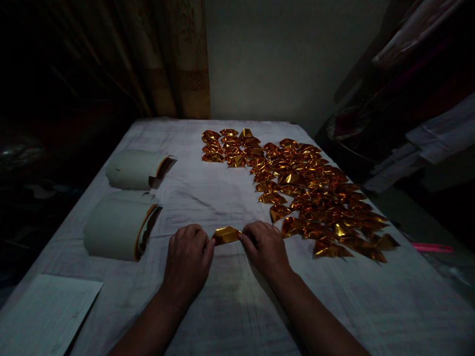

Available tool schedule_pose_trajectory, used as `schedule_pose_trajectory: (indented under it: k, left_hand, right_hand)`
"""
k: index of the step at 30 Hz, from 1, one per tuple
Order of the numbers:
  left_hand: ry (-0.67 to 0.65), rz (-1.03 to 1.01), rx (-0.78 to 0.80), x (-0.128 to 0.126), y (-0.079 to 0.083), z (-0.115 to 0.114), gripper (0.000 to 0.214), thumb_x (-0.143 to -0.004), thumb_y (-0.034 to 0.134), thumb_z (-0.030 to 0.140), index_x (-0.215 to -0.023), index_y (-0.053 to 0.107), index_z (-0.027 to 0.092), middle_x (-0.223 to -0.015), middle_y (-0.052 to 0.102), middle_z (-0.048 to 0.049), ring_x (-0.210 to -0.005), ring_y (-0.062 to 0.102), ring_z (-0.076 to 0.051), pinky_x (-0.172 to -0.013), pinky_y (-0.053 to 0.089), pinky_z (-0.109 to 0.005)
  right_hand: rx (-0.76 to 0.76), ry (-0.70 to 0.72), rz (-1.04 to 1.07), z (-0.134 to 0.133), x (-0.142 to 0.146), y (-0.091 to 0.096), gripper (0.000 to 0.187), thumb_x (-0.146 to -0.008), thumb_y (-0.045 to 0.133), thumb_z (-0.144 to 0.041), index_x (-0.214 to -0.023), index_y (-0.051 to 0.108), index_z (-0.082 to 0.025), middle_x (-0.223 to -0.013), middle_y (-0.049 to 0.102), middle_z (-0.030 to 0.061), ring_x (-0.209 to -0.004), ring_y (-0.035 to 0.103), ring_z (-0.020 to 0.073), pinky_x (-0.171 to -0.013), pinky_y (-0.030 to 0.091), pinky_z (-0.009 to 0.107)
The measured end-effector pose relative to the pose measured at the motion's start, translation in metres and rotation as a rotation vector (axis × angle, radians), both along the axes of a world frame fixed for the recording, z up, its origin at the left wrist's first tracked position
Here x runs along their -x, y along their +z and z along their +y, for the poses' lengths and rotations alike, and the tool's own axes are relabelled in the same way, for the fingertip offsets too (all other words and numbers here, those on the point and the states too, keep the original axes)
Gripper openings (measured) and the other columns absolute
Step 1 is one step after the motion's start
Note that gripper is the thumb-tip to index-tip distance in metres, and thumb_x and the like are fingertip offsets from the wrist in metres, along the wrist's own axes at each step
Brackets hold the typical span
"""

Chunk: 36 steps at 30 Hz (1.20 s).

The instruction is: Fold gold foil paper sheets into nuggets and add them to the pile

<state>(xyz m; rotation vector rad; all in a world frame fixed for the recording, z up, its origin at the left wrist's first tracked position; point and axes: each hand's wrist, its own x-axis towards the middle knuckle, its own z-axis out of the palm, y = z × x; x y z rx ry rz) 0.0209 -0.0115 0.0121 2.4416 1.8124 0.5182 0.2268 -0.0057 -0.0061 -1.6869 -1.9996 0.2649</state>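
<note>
Between my two hands, just above or on the cloth, is a folded gold foil paper (227, 235) with slanted ends. My left hand (190, 254) pinches its left end, thumb toward the paper and fingers curled. At the right end, my right hand (264, 247) grips the tip between thumb and fingers. Many finished-looking gold foil pieces (293, 179), shiny and boat-shaped, lie in rough rows beyond and to the right of my right hand. Left of my left hand rest two curved stacks of pale-backed sheets (115, 226) with orange-gold edges.
A white plaid cloth covers the table (222, 306). A flat pale sheet or board (48, 311) lies at the near left corner. Behind the table are a patterned curtain (174, 59) and a plain wall (289, 59). Something pink (432, 247) sits past the right edge, near hanging items in shadow.
</note>
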Motion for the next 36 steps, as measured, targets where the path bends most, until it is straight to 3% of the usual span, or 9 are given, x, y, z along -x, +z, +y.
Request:
schedule_pose_trajectory:
  k: [7, 10, 13, 17, 23, 26, 29, 33, 36]
  left_hand:
    - [0.032, -0.086, 0.036, 0.001, -0.003, 0.0, 0.008, -0.093, 0.054, 0.027, -0.093, 0.06, 0.021, -0.102, 0.061, -0.0079, -0.098, 0.056, -0.027, -0.087, 0.043, -0.045]
    - [0.024, -0.115, 0.039, 0.002, -0.006, 0.001, 0.013, -0.092, 0.053, 0.025, -0.101, 0.062, 0.024, -0.115, 0.06, -0.0092, -0.11, 0.054, -0.029, -0.094, 0.041, -0.049]
    - [0.016, -0.119, 0.026, 0.002, -0.01, 0.001, 0.014, -0.093, 0.052, 0.025, -0.102, 0.062, 0.023, -0.12, 0.059, -0.0115, -0.116, 0.053, -0.031, -0.099, 0.04, -0.052]
    - [0.017, -0.121, 0.001, 0.003, -0.012, 0.0, 0.014, -0.095, 0.05, 0.027, -0.1, 0.06, 0.021, -0.122, 0.059, -0.0137, -0.117, 0.053, -0.031, -0.1, 0.04, -0.054]
    - [0.012, -0.116, 0.006, 0.005, -0.011, 0.001, 0.015, -0.095, 0.049, 0.025, -0.103, 0.061, 0.02, -0.122, 0.062, -0.0135, -0.119, 0.055, -0.03, -0.101, 0.042, -0.052]
    - [-0.03, -0.067, -0.047, 0.005, -0.013, -0.001, 0.03, -0.096, 0.045, 0.019, -0.121, 0.061, 0.02, -0.134, 0.061, -0.0145, -0.129, 0.051, -0.031, -0.106, 0.037, -0.055]
    - [-0.167, 0.003, -0.094, 0.0, -0.014, -0.005, 0.043, -0.098, 0.039, 0.015, -0.138, 0.054, 0.022, -0.146, 0.056, -0.0109, -0.142, 0.041, -0.03, -0.115, 0.025, -0.059]
    - [-0.391, 0.096, -0.037, -0.008, -0.014, -0.01, 0.051, -0.103, 0.041, 0.038, -0.15, 0.041, 0.02, -0.15, 0.052, -0.0085, -0.145, 0.037, -0.028, -0.121, 0.014, -0.058]
    - [-0.399, 0.132, -0.013, -0.009, -0.016, -0.013, 0.059, -0.102, 0.04, 0.048, -0.153, 0.036, 0.018, -0.153, 0.048, -0.0102, -0.145, 0.038, -0.027, -0.122, 0.01, -0.057]
  right_hand:
    - [-0.022, 0.017, -0.013, 0.0, -0.002, -0.004, 0.011, -0.095, 0.058, -0.022, -0.086, 0.065, -0.022, -0.083, 0.067, 0.0024, -0.082, 0.06, 0.0199, -0.076, 0.036, 0.032]
    - [-0.109, 0.045, -0.046, -0.003, 0.002, -0.002, 0.015, -0.097, 0.054, -0.021, -0.101, 0.068, -0.021, -0.097, 0.07, 0.0067, -0.092, 0.061, 0.0222, -0.081, 0.04, 0.034]
    - [-0.164, 0.223, -0.106, -0.01, 0.014, 0.003, 0.032, -0.099, 0.05, -0.023, -0.129, 0.061, -0.018, -0.134, 0.063, 0.0119, -0.127, 0.052, 0.0267, -0.104, 0.036, 0.044]
    - [0.02, 0.435, -0.189, -0.021, 0.025, 0.01, 0.053, -0.101, 0.05, -0.039, -0.15, 0.042, -0.02, -0.156, 0.043, 0.0087, -0.146, 0.034, 0.0262, -0.121, 0.019, 0.053]
    - [0.157, 0.311, -0.238, -0.024, 0.008, 0.009, 0.058, -0.102, 0.047, -0.046, -0.153, 0.037, -0.02, -0.159, 0.035, 0.0095, -0.149, 0.03, 0.0272, -0.123, 0.015, 0.058]
    - [0.184, 0.255, -0.26, -0.024, -0.001, 0.007, 0.059, -0.102, 0.046, -0.048, -0.153, 0.038, -0.02, -0.16, 0.034, 0.0093, -0.149, 0.028, 0.029, -0.122, 0.014, 0.06]
    - [0.183, 0.254, -0.269, -0.025, -0.004, 0.005, 0.06, -0.102, 0.045, -0.049, -0.153, 0.038, -0.02, -0.16, 0.034, 0.0098, -0.149, 0.028, 0.0295, -0.122, 0.015, 0.06]
    - [0.144, 0.254, -0.27, -0.026, -0.003, 0.003, 0.058, -0.103, 0.044, -0.048, -0.154, 0.037, -0.021, -0.16, 0.033, 0.0087, -0.15, 0.027, 0.0283, -0.122, 0.014, 0.06]
    - [0.128, 0.253, -0.276, -0.026, -0.003, 0.002, 0.056, -0.103, 0.043, -0.046, -0.153, 0.038, -0.021, -0.16, 0.033, 0.0078, -0.15, 0.027, 0.0276, -0.122, 0.015, 0.058]
